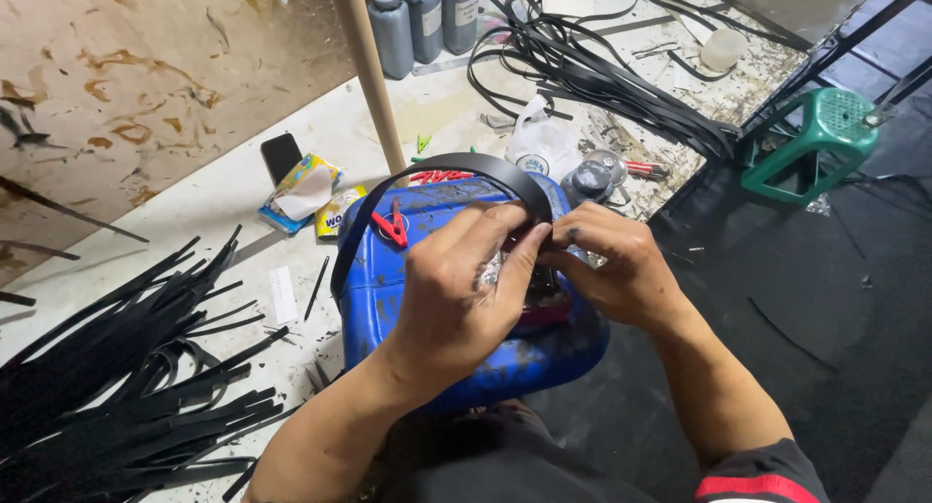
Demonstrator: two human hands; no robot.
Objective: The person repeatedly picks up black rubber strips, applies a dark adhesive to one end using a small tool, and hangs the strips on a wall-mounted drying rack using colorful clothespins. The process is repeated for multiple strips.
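Observation:
Both my hands meet over a blue plastic jerrycan [388, 294] lying in front of me. My left hand [464, 285] and my right hand [610, 265] pinch the same black strap [437, 170] at its near end. The strap arches up and away to the left, over the can's top. A small shiny piece shows between my fingers; what it is cannot be told. A red clip [392, 226] lies on the can just left of my left hand.
A heap of cut black strips [116, 377] lies at the left on the white worktable [233, 187]. More long black straps [592, 66] sprawl at the back, near three grey bottles [424, 17]. A wooden pole [369, 71] stands behind the can. A green stool [814, 144] stands at the right.

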